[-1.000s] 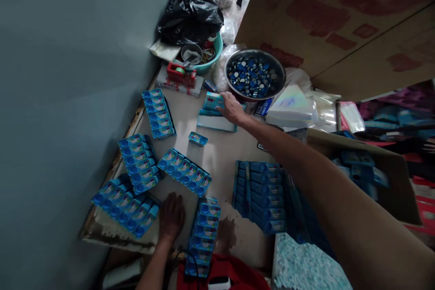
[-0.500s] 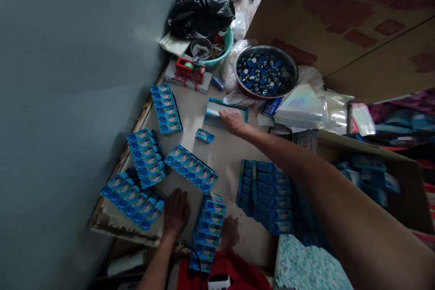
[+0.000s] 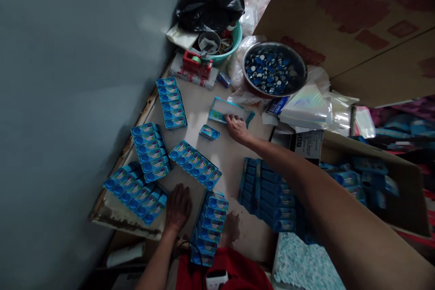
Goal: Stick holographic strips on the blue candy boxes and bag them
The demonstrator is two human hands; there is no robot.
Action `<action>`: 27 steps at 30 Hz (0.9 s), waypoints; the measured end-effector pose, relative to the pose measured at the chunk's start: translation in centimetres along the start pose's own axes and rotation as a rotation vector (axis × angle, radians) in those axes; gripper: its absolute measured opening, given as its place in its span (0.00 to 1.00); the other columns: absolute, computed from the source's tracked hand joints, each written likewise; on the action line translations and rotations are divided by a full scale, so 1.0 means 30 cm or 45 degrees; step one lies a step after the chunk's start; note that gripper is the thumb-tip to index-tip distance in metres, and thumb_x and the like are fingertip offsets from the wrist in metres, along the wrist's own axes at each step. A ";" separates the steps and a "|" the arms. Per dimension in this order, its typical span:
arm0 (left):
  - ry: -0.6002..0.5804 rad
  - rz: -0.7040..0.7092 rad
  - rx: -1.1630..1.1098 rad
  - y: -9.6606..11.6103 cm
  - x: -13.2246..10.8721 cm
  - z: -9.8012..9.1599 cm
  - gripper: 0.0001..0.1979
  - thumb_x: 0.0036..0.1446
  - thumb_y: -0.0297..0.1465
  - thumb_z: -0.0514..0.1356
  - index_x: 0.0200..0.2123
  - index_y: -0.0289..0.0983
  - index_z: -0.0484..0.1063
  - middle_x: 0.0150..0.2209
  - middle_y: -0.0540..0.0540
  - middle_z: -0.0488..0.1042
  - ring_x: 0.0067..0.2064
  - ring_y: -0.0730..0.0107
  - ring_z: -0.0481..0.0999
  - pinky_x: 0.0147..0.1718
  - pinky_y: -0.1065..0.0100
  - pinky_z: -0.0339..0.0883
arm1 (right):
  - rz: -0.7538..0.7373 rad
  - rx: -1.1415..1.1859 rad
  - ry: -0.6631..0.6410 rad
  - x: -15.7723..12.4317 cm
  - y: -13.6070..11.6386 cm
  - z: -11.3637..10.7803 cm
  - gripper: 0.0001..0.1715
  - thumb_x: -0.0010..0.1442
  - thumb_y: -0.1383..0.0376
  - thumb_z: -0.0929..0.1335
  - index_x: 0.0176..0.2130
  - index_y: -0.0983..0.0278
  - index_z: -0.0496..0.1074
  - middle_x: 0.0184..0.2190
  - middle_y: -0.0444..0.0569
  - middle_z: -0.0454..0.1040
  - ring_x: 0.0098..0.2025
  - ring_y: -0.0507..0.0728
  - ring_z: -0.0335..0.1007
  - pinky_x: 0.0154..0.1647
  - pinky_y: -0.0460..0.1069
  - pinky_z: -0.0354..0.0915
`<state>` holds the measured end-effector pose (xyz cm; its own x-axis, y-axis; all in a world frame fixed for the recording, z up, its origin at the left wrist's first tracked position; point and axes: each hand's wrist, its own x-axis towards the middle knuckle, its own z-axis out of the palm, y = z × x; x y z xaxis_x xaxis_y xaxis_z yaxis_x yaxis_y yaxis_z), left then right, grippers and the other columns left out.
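Note:
On the table, my right hand (image 3: 237,128) reaches over the near edge of a shallow blue box (image 3: 220,107) with a pale inside. Its fingers are bent against the box's near side; what lies under them is hidden. My left hand (image 3: 178,206) rests palm down, fingers stretched out and holding nothing, between a fanned row of blue packs (image 3: 136,194) and an upright stack of similar packs (image 3: 210,229). A single small blue pack (image 3: 210,132) lies just left of my right hand. Another row of blue packs (image 3: 195,164) sits slantwise between both hands.
At the back stands a metal bowl (image 3: 274,70) of blue and silver round pieces. A red tape dispenser (image 3: 197,64) sits left of it, by a teal basin (image 3: 238,41). Blue packs (image 3: 267,195) lie under my right forearm, beside a cardboard box (image 3: 404,199). A wall borders the left.
My right hand has shifted to the near edge of the shallow box, fingers now more bent, and the box sits more slanted. The view has drifted slightly. My left hand stays put.

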<state>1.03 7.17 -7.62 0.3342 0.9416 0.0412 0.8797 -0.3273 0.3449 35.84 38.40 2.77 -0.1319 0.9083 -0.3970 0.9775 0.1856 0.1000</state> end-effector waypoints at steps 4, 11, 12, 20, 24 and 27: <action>-0.003 0.010 0.028 0.004 0.000 -0.004 0.21 0.68 0.31 0.57 0.62 0.36 0.75 0.66 0.33 0.72 0.69 0.45 0.68 0.65 0.48 0.61 | 0.003 0.024 0.025 0.045 -0.060 -0.015 0.29 0.76 0.62 0.54 0.71 0.64 0.57 0.61 0.65 0.68 0.54 0.67 0.69 0.50 0.56 0.66; 0.076 0.058 0.049 0.010 0.004 -0.011 0.22 0.68 0.29 0.58 0.64 0.36 0.73 0.66 0.32 0.72 0.71 0.46 0.67 0.65 0.49 0.60 | -0.145 0.083 0.009 0.116 -0.116 -0.061 0.28 0.74 0.69 0.52 0.65 0.63 0.66 0.60 0.63 0.71 0.58 0.65 0.68 0.54 0.56 0.60; 0.090 0.065 0.041 0.010 0.005 -0.012 0.23 0.68 0.29 0.58 0.65 0.36 0.72 0.66 0.32 0.72 0.71 0.46 0.67 0.66 0.49 0.60 | -0.167 0.090 -0.008 0.121 -0.114 -0.070 0.27 0.74 0.70 0.53 0.64 0.62 0.67 0.59 0.62 0.73 0.57 0.64 0.69 0.53 0.55 0.60; 0.127 0.096 0.101 -0.006 0.014 -0.022 0.21 0.68 0.28 0.58 0.63 0.35 0.73 0.65 0.32 0.73 0.68 0.46 0.69 0.63 0.50 0.62 | -0.178 0.095 -0.005 0.071 -0.153 -0.227 0.22 0.69 0.72 0.60 0.57 0.61 0.73 0.52 0.57 0.78 0.53 0.62 0.74 0.44 0.51 0.63; 0.150 0.108 0.087 -0.004 0.022 -0.031 0.21 0.68 0.28 0.58 0.63 0.35 0.73 0.65 0.32 0.73 0.69 0.46 0.69 0.64 0.50 0.61 | -0.235 0.112 0.167 -0.007 -0.180 -0.415 0.21 0.68 0.72 0.61 0.55 0.58 0.73 0.51 0.53 0.79 0.52 0.62 0.74 0.40 0.51 0.62; 0.146 0.104 0.079 0.000 0.027 -0.037 0.23 0.67 0.27 0.58 0.64 0.36 0.72 0.66 0.33 0.72 0.70 0.47 0.68 0.65 0.49 0.61 | -0.184 0.091 0.406 0.001 -0.112 -0.600 0.21 0.69 0.72 0.60 0.56 0.59 0.73 0.51 0.56 0.78 0.52 0.62 0.74 0.41 0.52 0.63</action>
<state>0.92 8.02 -6.55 0.3677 0.9134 0.1745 0.8716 -0.4039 0.2779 29.59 44.55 18.84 -0.3032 0.9480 -0.0968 0.9526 0.3042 -0.0050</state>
